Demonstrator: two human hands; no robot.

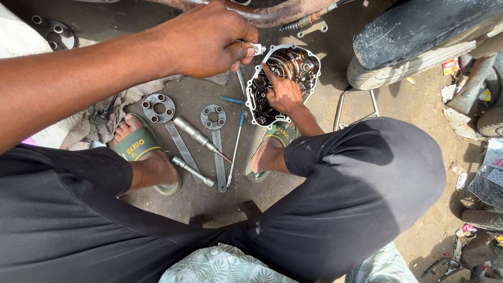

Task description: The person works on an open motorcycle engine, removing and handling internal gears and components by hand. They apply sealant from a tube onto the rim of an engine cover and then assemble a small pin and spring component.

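A metal engine cover (pixel 306 68) lies open side up on the ground, with gears and dark oily parts inside. My right hand (pixel 283 94) rests inside it, fingers curled and the index finger stretched toward the upper left rim; whether it grips anything is hidden. My left hand (pixel 207 39) is raised just left of the cover, with thumb and fingers pinched on a small silver metal part (pixel 257 49). Both of my feet wear green sandals (pixel 137 144) and stand on either side of the tools.
On the ground between my feet lie two round-headed holding tools (pixel 160 109) (pixel 214 118), a socket extension bar (pixel 199 137), a short bar (pixel 191 170) and a blue-handled screwdriver (pixel 238 126). A grey rag (pixel 112 112) lies at the left. A motorcycle tyre (pixel 414 39) stands at the upper right.
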